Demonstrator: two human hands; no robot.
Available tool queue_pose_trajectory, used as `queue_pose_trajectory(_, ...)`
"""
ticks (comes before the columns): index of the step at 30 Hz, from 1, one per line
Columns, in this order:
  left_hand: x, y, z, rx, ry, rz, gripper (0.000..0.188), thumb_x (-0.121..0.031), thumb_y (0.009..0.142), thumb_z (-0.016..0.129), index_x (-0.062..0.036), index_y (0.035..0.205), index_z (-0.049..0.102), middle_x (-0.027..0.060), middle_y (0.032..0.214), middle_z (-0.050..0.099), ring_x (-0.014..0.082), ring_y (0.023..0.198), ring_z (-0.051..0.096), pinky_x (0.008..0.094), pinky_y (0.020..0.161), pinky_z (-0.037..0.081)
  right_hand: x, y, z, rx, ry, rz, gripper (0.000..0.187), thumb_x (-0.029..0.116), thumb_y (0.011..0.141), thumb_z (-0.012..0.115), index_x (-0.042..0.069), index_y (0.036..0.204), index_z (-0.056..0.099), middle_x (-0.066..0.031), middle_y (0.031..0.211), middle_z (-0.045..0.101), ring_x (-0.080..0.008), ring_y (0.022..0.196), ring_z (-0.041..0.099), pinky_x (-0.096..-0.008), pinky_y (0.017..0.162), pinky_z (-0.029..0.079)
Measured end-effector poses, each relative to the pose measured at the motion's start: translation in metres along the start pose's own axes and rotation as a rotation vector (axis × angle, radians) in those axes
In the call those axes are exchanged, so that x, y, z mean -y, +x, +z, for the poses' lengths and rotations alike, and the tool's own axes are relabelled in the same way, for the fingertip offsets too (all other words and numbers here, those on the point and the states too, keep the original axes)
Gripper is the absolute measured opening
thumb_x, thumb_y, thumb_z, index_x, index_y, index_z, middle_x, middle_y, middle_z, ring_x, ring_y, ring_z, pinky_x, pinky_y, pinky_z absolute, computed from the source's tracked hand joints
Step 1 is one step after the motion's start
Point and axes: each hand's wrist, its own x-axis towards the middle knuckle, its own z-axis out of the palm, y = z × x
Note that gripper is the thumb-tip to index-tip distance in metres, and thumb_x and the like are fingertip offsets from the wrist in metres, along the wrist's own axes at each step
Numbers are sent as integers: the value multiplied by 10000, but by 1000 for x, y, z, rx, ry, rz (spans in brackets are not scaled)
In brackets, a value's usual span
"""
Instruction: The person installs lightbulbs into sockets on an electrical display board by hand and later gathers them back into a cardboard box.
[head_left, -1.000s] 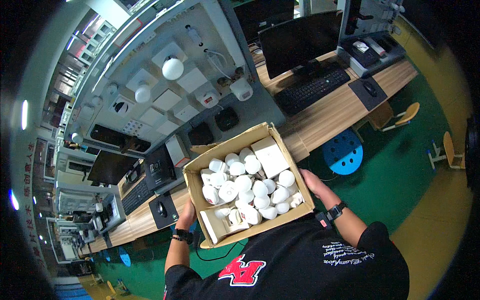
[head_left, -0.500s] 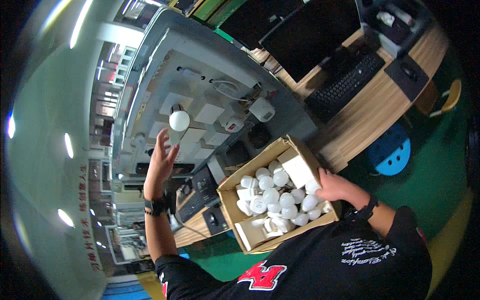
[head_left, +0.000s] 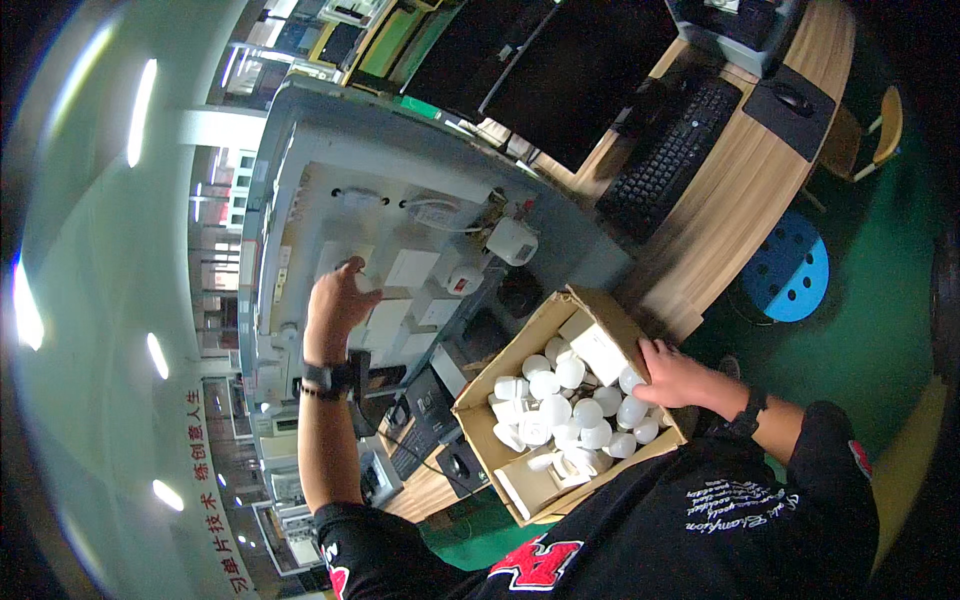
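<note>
My left hand (head_left: 336,312) is raised to a grey upright panel (head_left: 310,210), its fingers closed round a white light bulb (head_left: 362,284). Most of that bulb and its holder are hidden behind the hand. At the right end of an open cardboard box (head_left: 478,428), my right hand (head_left: 678,376) grips the side wall. Inside lie several loose white bulbs (head_left: 556,409), along with small white plastic devices and a white carton (head_left: 592,350).
White switch plates (head_left: 412,268), a round white device (head_left: 462,280) and a white boxy unit (head_left: 512,242) are mounted on the panel. Beyond the box, a wooden desk (head_left: 715,190) carries a black keyboard (head_left: 676,150) and dark monitors (head_left: 580,80). A blue round stool (head_left: 800,268) stands below.
My left hand has moved up to the bulb on the panel and closed round it. My right hand keeps its grip on the box. The whole view has shifted slightly.
</note>
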Motion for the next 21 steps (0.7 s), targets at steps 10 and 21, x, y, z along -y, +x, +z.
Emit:
queue_pose_trajectory(10,-2,61,4,410,290,-150,360,-283,660,666,-26,910,696,234,938,653,374,901,636,429,793,508,-11,5,9,-76,5,-61,868,402,769,619,-97,1370,239,-351,1292,387,-509,1152,443,-486,980,390)
queue_pose_trajectory(21,52,59,47,120,78,10,237,-226,690,601,-21,791,662,224,773,640,351,720,634,413,664,490,-8,2,3,-85,4,-48,861,403,779,590,-105,1373,228,-378,1301,369,-507,1179,425,-495,1008,362)
